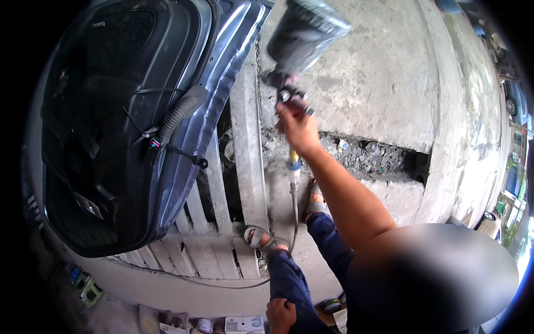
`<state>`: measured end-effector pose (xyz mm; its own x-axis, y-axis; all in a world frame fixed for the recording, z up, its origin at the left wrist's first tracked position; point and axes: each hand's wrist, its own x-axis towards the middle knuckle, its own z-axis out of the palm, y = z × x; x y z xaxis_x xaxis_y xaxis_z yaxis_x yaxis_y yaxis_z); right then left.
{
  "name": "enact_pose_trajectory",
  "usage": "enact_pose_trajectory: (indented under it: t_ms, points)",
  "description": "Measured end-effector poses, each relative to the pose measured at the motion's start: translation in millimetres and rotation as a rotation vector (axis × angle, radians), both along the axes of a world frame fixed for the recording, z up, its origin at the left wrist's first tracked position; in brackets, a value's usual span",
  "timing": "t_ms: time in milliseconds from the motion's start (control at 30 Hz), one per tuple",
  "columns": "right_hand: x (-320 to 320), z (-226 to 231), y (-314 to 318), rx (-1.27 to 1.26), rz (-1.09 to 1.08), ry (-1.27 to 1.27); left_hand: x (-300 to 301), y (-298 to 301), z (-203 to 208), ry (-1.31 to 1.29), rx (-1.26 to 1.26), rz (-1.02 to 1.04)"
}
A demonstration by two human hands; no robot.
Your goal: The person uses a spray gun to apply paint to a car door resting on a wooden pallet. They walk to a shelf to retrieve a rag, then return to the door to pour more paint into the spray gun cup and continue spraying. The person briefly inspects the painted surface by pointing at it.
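Well, your right hand is wrapped tight around the gun, with its fingers curled on the handle. A big dark cup sits just past the grip, at the far end of the gun, and it looks blurry. Right under your hand is a hose with a blue and yellow joint, and it goes down near your feet. Left of the grip, and apart from it, is a big dark door. A bendy grey tube pokes out of its near edge. Pale slats lie between the door and the grip. Off to the right and a bit below is a pit of broken bits. Your left hand is far below the grip, by your leg; I can't tell if it holds anything.
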<state>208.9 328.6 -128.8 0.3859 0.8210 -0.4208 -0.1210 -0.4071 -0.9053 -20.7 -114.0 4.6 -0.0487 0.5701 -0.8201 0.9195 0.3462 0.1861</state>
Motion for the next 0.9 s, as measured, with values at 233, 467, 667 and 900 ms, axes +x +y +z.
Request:
enact_pose_trajectory:
  t_ms: [233, 467, 667, 900]
  points:
    - [43, 15, 58, 0.118, -0.225, -0.173, 5, 5, 2, 0.018, -0.024, 0.013]
    - [13, 9, 11, -0.002, -0.006, -0.099, 9, 10, 7, 0.016, -0.006, 0.036]
    - [-32, 10, -74, -0.183, 0.187, 0.061, 4, 1, 4, -0.019, 0.044, 0.051]
    - [-43, 0, -73, -0.13, 0.088, 0.014, -4, -17, -2, -0.033, 0.103, 0.082]
